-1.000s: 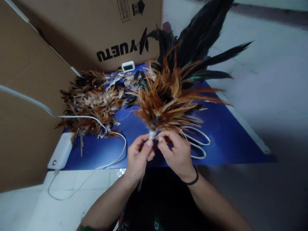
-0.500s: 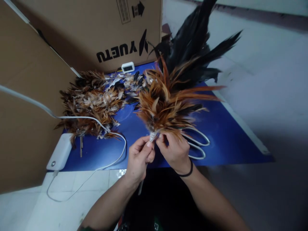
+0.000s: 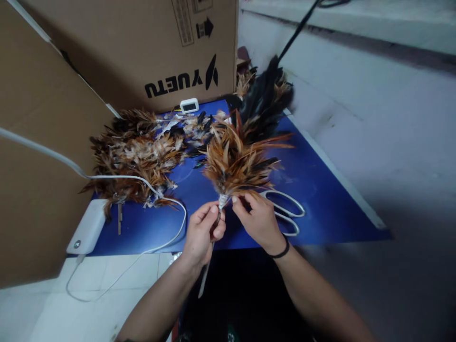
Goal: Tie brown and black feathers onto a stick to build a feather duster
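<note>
My left hand [image 3: 200,232] is closed round the thin stick of a feather duster [image 3: 237,166], just below its white wrapped binding [image 3: 223,199]. Brown and orange feathers fan upward from the binding, with long black ones at the far end. The stick's bare lower end [image 3: 204,280] sticks out beneath the hand. To the right of the binding, my right hand [image 3: 260,221] has thumb and forefinger pinched together; what is between them is too small to make out. White-handled scissors [image 3: 302,209] lie beside the right hand, their blades hidden.
On the left of the blue table [image 3: 331,199] is a pile of brown feather bundles [image 3: 138,154]. A white power bank [image 3: 87,225] with a cable [image 3: 183,218] sits at the front left. Behind stand a cardboard box [image 3: 192,42] and a small white display device [image 3: 189,105].
The duster has turned, so its black feathers now look narrower and point more away from me. My right hand has moved slightly off the binding; the left still holds the stick.
</note>
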{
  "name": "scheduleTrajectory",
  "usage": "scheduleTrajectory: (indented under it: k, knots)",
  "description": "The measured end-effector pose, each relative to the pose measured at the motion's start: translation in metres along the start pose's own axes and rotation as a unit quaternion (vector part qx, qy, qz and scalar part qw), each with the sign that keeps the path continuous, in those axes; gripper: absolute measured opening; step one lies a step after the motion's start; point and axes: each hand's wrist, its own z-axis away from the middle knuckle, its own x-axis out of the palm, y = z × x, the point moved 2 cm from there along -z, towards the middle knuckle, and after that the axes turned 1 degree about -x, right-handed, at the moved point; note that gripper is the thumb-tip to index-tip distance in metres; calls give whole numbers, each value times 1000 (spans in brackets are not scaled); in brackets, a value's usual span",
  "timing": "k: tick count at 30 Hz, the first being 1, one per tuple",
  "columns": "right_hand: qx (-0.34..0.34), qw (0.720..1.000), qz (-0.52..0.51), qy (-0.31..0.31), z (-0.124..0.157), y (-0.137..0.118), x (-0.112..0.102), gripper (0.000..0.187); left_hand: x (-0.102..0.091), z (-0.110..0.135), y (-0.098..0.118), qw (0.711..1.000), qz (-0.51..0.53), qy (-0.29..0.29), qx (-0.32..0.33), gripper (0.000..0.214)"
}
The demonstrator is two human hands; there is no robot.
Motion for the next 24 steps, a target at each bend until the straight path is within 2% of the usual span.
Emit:
scheduleTrajectory:
  k: [2,4,7,10,12,17,24]
  knots:
    - [38,999,-26,-22,-1,2,-4,12,0,-1,1,1000,-4,0,-3,20]
    - [48,998,-8,-33,0,5,-11,13,0,-1,3,1000,-3,6,2,21]
    - [22,990,121,-65,4,10,-24,15,-2,-3,9,1000,-2,16,10,22]
    - [-1,956,264,-124,10,22,-41,17,-6,-6,17,999,-8,22,22,21]
    - [-8,941,303,-153,15,32,-52,22,-8,-8,23,999,-6,32,32,21]
    - [-33,925,329,-189,23,44,-70,28,-11,-13,37,997,10,45,54,24]
    - [-83,917,319,-225,17,38,-59,33,-10,-21,60,994,32,36,103,19]
